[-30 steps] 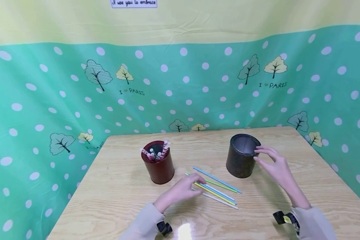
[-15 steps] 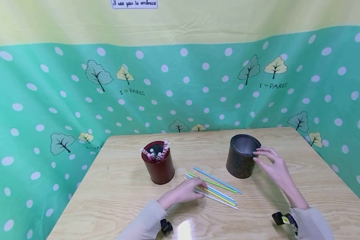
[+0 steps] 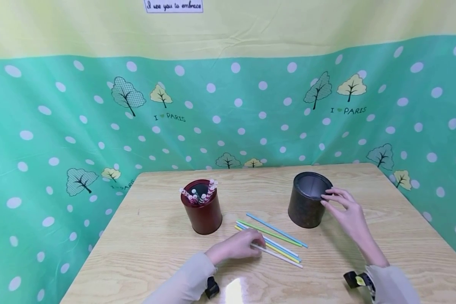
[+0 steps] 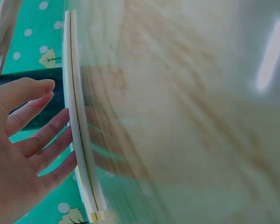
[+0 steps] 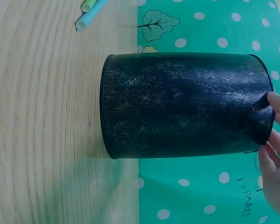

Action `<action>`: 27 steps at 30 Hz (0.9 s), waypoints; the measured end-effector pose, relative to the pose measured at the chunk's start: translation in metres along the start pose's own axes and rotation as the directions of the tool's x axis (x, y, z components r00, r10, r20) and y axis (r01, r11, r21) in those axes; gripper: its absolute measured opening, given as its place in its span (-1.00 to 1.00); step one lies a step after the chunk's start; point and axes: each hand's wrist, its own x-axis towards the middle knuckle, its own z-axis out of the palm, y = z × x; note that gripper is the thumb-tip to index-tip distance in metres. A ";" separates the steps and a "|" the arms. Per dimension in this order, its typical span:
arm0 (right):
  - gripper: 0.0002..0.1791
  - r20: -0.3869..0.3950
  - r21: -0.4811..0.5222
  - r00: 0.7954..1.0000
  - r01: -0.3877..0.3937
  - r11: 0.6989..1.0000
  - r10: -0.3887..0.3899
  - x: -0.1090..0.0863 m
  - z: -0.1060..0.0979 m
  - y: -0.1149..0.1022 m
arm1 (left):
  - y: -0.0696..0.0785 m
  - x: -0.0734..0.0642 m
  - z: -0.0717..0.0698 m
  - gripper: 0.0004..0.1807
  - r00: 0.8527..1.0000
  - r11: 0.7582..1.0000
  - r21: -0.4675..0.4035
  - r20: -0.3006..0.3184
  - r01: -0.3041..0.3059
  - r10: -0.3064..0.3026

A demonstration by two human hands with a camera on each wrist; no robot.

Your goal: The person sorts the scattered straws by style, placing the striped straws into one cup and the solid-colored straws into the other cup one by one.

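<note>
Several thin straws, blue, green, yellow and white, lie at a slant on the table. My left hand [image 3: 244, 244] is down over their left part, its fingertips at the nearest white straw [image 3: 281, 256]. In the left wrist view, this hand's fingers are extended beside the pale straw [image 4: 77, 93], and its thumb stands apart. At the right, my right hand [image 3: 347, 213] pinches the rim of an upright dark can [image 3: 307, 209]. The right wrist view has the thumb and fingers at the rim of the dark can [image 5: 186, 107].
A dark red can [image 3: 204, 217] holding several striped sticks [image 3: 209, 192] with pale ends stands left of the straws. The wooden table [image 3: 144, 253] meets a green dotted curtain [image 3: 197, 101] at the back.
My left hand has shifted slightly toward me and right, from the straws' upper left ends to the nearest white straw. The right hand stays at the dark can's rim.
</note>
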 end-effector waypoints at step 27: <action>-0.69 0.008 0.100 0.999 -0.044 0.994 0.044 0.000 0.004 0.001 | 0.003 0.009 0.010 -0.90 0.999 0.988 0.151 0.040 0.007 -0.013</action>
